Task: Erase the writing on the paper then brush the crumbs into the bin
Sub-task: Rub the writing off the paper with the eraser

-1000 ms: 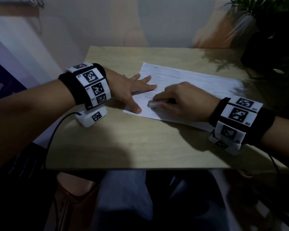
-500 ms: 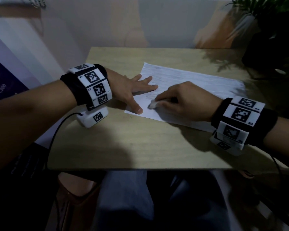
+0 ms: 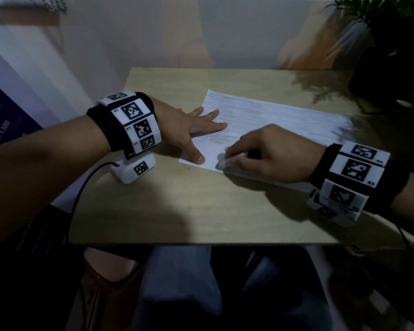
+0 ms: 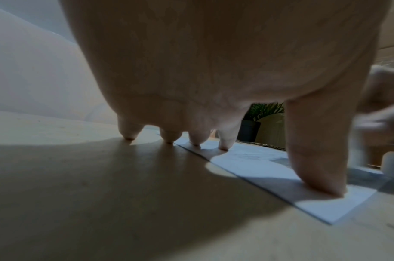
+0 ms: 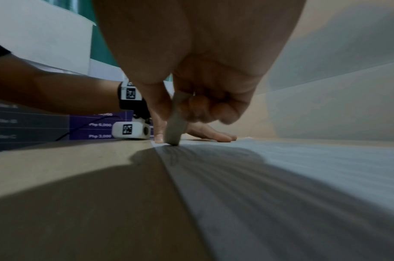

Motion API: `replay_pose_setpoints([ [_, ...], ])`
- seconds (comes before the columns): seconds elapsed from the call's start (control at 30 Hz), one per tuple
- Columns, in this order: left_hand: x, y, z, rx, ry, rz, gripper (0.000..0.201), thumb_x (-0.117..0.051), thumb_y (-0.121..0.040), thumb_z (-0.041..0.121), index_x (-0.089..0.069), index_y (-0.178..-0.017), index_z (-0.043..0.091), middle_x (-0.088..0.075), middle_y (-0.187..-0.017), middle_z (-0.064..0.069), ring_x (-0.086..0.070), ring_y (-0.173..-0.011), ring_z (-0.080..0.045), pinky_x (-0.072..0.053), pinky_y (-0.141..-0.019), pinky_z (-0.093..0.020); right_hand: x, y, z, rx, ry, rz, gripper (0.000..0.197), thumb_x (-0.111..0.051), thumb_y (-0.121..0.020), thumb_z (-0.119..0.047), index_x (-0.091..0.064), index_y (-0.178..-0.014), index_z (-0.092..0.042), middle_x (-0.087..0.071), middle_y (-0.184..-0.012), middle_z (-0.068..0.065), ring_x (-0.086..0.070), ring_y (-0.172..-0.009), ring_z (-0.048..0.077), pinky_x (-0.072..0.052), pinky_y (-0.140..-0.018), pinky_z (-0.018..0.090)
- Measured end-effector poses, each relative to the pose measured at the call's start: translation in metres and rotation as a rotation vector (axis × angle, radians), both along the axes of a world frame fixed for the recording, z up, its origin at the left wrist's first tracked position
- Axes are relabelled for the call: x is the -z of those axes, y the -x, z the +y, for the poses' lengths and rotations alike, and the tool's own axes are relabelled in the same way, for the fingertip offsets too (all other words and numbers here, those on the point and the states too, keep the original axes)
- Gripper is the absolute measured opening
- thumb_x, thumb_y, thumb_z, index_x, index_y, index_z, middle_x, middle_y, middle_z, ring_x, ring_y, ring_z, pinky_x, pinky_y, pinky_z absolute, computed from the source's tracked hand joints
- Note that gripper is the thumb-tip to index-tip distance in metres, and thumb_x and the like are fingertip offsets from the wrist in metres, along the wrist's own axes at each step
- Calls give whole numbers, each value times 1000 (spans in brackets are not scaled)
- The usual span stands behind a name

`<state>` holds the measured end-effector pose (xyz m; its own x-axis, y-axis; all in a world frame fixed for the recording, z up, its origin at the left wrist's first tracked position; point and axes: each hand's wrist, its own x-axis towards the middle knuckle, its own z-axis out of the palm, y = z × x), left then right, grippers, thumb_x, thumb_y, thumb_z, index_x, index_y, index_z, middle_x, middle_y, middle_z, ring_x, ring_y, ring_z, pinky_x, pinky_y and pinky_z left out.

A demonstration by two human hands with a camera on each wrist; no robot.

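- one white sheet of lined paper (image 3: 268,123) lies flat on the light wooden table (image 3: 201,211), near its far side; faint grey marks show on the paper close to the hands.
- the left hand (image 3: 189,125) is spread flat with straight fingers and holds nothing; its thumb (image 4: 319,164) presses the near left corner of the sheet, two fingertips rest on the paper, two on the table.
- the right hand (image 3: 265,154) pinches one small white eraser (image 5: 177,121) between thumb and curled fingers; the tip of the eraser touches the paper near its left edge.
- one green plant in a dark pot (image 3: 387,44) stands at the far right corner of the table, well apart from the paper.
- each wrist carries one black band with white marker blocks (image 3: 134,123).
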<state>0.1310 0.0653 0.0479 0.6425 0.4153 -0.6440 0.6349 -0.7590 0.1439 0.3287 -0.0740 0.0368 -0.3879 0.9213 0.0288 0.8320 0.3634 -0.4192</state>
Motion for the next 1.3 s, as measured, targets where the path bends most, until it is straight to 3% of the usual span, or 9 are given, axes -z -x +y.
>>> replay_pose_setpoints([
  [0.2, -2, 0, -2, -7, 7, -7, 101, -63, -91, 60, 13, -157, 49, 31, -163, 17, 28, -151, -11, 12, -124, -51, -1, -9, 6, 144, -105, -78, 48, -44, -90, -59, -76, -98, -24, -72, -87, -5, -64, -81, 19, -52, -76, 39],
  [0.3, -2, 0, -1, -9, 8, -2, 102, -63, -89, 61, 13, -156, 50, 31, -163, 19, 28, -151, -9, 12, -124, -50, 0, -2, -1, 13, -9, -5, 27, -61, -94, -46, -77, -104, -26, -70, -90, -11, -63, -83, 10, -49, -77, 27],
  [0.37, -1, 0, -1, -9, 7, 1, 103, -64, -89, 62, 13, -157, 51, 31, -163, 19, 28, -151, -9, 12, -124, -51, -3, 0, -2, 21, 74, 78, 28, -61, -91, -48, -76, -108, -32, -69, -91, -17, -63, -86, 5, -48, -80, 23],
  [0.5, -2, 0, -2, -16, 14, -11, 102, -64, -90, 59, 12, -157, 49, 30, -163, 18, 28, -151, -9, 12, -124, -51, 0, -9, 7, 133, -105, -66, 24, -58, -97, -44, -76, -100, -28, -66, -83, -10, -60, -79, 15, -50, -77, 36],
  [0.67, -1, 1, 0, -14, 17, -7, 103, -64, -88, 61, 12, -157, 50, 30, -163, 19, 28, -151, -9, 13, -124, -50, -1, -3, -1, 11, 50, 45, 19, -63, -95, -40, -76, -105, -30, -67, -88, -19, -60, -83, 4, -46, -77, 19],
  [0.8, -1, 0, -1, -18, 16, -14, 103, -65, -90, 59, 12, -157, 49, 30, -164, 17, 28, -151, -11, 13, -124, -51, 3, -11, 8, 137, -104, -64, 23, -56, -97, -40, -76, -99, -27, -68, -83, -11, -61, -79, 15, -52, -77, 38],
  [0.97, 1, -1, 1, -12, 12, -9, 104, -65, -88, 61, 12, -157, 50, 30, -163, 19, 28, -151, -9, 13, -124, -50, -1, -5, -2, 0, 41, 39, 25, -61, -94, -43, -76, -108, -28, -67, -92, -17, -59, -83, 3, -46, -78, 23],
  [1.13, 1, -1, 1, -8, 10, -12, 103, -64, -89, 61, 12, -157, 50, 30, -163, 18, 28, -151, -10, 13, -124, -49, 1, -12, 5, 155, -101, -86, 33, -49, -94, -43, -75, -99, -23, -71, -88, -4, -62, -83, 21, -52, -78, 40],
  [1.3, 1, -1, 1, -3, 6, -4, 103, -64, -88, 62, 13, -157, 50, 31, -163, 18, 28, -151, -10, 13, -124, -51, 0, -5, 1, 50, 55, 12, 25, -55, -97, -35, -76, -104, -24, -75, -94, -7, -65, -85, 15, -49, -82, 35],
])
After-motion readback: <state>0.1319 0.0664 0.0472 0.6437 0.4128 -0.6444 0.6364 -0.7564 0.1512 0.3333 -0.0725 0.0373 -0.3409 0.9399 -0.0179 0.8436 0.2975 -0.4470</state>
